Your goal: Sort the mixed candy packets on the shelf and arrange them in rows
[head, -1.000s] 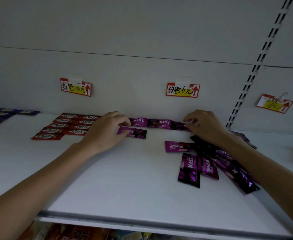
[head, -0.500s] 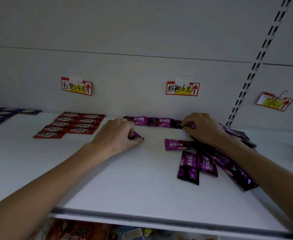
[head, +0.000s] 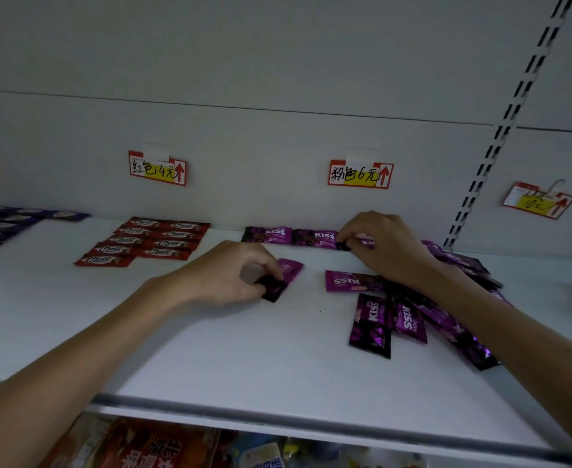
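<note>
**Mia:** What is on the shelf?

**Ben:** Lots of candy. The red packets lie flat at the back, in two neat lines side by side. A red tag hangs on the wall above them.

**Mia:** And the blue packets?

**Ben:** They lie in lines too, far off at the left edge.

**Mia:** Where are the purple ones?

**Ben:** Two lie end to end by the wall. That is the back row, under the middle tag. More lie mixed up in a pile on the right. Some point one way and some another, and some lie on top of others.

**Mia:** What does the left hand do?

**Ben:** Its thumb and fingers pinch the dark end of a tilted packet. This one is purple. It sits near the middle of the shelf, in front of the back row. I cannot tell if it touches the shelf.

**Mia:** And the right hand?

**Ben:** Its fingers are curled. They pinch the end packet, just beside the second one in the back row. The arm lies across the pile.

**Mia:** Is there anything below?

**Ben:** Yes. Bright bags show on the shelf under this one.
</note>
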